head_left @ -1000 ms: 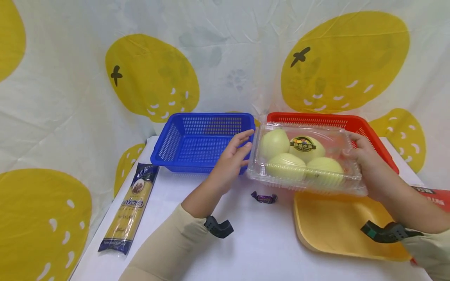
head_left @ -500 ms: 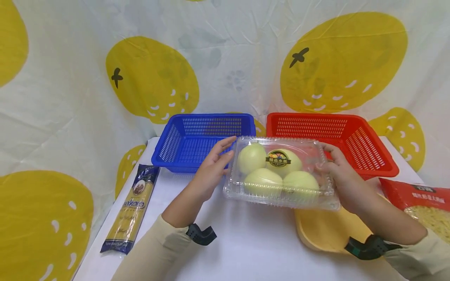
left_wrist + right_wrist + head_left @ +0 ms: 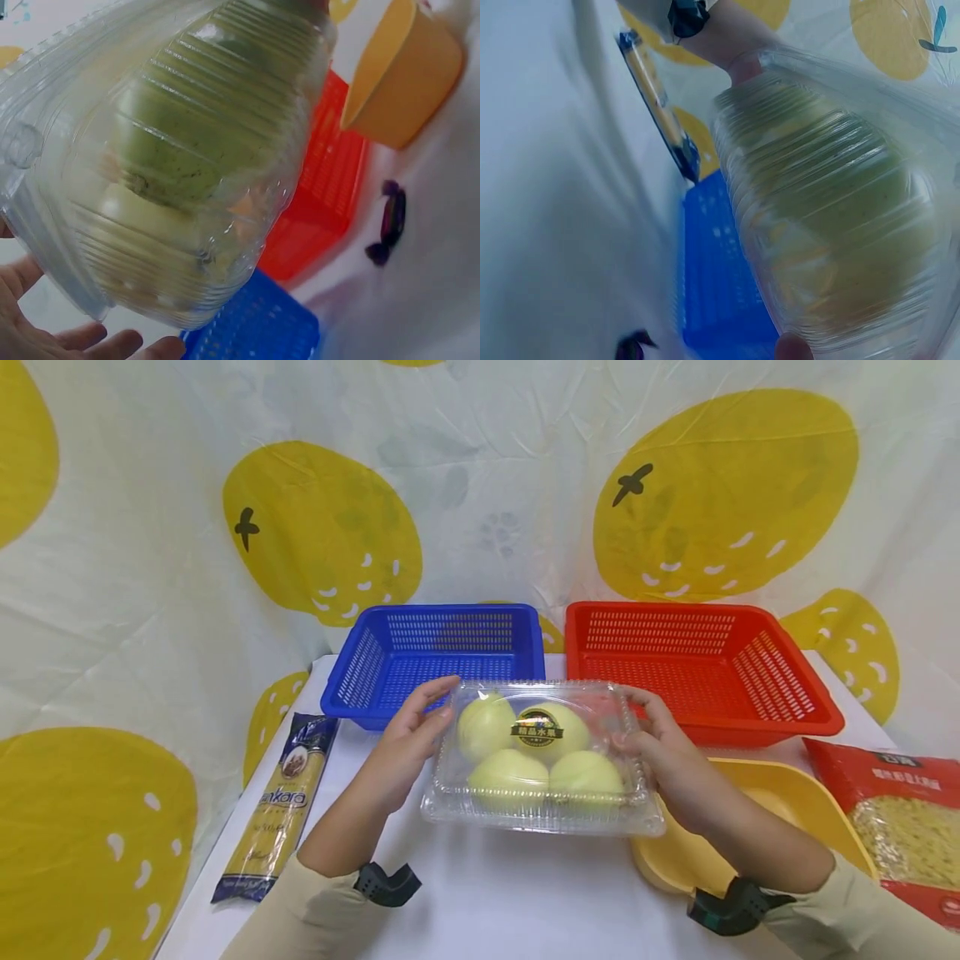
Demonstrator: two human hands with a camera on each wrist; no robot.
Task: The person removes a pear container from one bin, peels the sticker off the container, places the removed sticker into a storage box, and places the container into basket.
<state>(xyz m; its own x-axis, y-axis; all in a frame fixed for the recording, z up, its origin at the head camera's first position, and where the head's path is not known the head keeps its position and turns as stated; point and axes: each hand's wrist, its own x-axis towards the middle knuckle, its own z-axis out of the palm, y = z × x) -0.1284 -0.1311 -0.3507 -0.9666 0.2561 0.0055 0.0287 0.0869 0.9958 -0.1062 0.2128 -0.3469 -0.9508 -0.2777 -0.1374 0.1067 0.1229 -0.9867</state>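
Note:
A clear plastic fruit box (image 3: 540,814), its lid bearing a black and gold label, is held up over the table, tilted towards the head camera. Several pale green round fruits (image 3: 510,777) lie inside. The left hand (image 3: 405,747) holds the box's left side, thumb near the rim and fingers along the far corner; its fingertips show beneath the rim in the left wrist view. The right hand (image 3: 675,760) grips the opposite side, thumb on the lid edge. Under the box lies a purple-wrapped candy (image 3: 391,223), hidden from the head view.
Behind stand a blue basket (image 3: 348,685) and a red basket (image 3: 802,693). A yellow tray (image 3: 817,810) sits partly below the right arm, beside a red pasta bag (image 3: 900,827). A spaghetti pack (image 3: 277,810) lies at the left on the white table (image 3: 480,902).
Both hands have carried the fruit box left and towards the body, from before the red basket and over the tray to the table's middle. The red basket, tray and pasta bag show more fully.

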